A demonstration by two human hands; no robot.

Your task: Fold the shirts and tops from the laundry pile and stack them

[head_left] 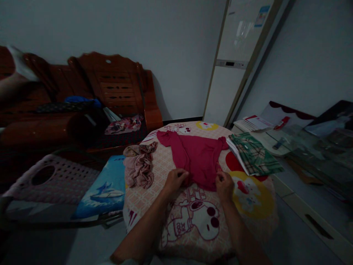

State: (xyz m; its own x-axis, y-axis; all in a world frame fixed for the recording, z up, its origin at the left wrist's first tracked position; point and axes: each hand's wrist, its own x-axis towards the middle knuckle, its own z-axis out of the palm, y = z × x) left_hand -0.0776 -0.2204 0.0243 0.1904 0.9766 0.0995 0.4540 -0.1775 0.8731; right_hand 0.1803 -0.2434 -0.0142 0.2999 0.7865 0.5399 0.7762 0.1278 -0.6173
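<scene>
A magenta long-sleeved top (200,156) lies spread on a round table with a printed cloth (149,209). Its sleeves reach toward the far side. My left hand (175,180) pinches the top's near left edge between thumb and fingers. On the near right edge, my right hand (224,185) grips the fabric in the same way. Left of the top sits a crumpled pinkish garment (139,165). A folded green plaid cloth (255,152) rests at the table's right edge.
At the left stands a woven chair (55,180) with a blue cushion (104,189). Behind it is a wooden sofa (116,84) holding clothes. Another person's arm (12,82) shows at the far left. A glass-topped desk (311,147) stands right, and a tall air conditioner (228,81) behind.
</scene>
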